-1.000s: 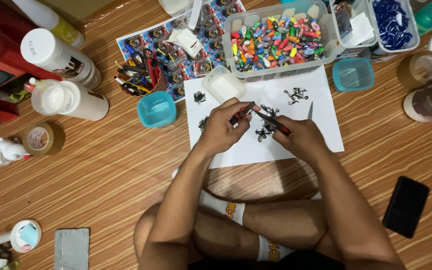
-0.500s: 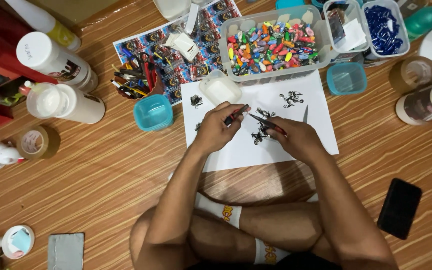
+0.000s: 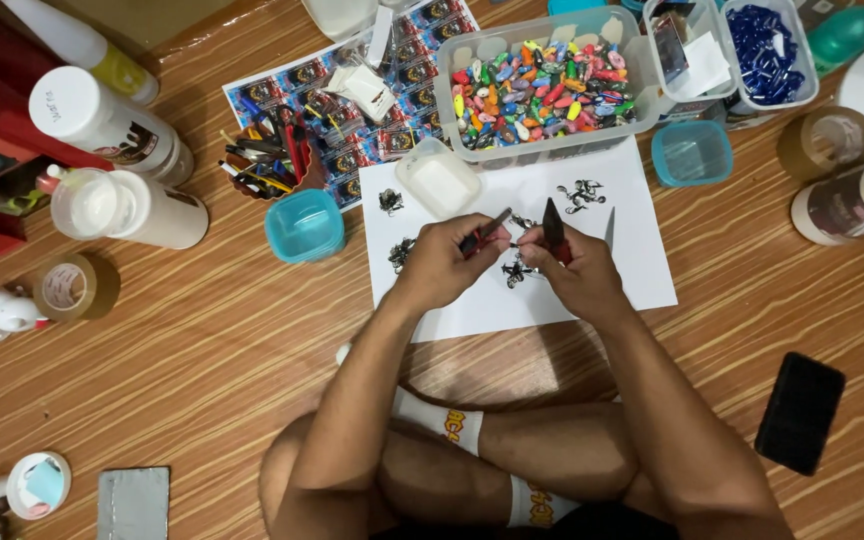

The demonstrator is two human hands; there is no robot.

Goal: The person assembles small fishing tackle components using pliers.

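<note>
Many colourful beads fill clear tub — teal cup empty.

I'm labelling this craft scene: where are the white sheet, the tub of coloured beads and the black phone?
white sheet [image 3: 632,270], head view, bare right part of the paper.
tub of coloured beads [image 3: 542,150], head view, near wall of the tub.
black phone [image 3: 800,412], head view, middle of its dark face.
</note>
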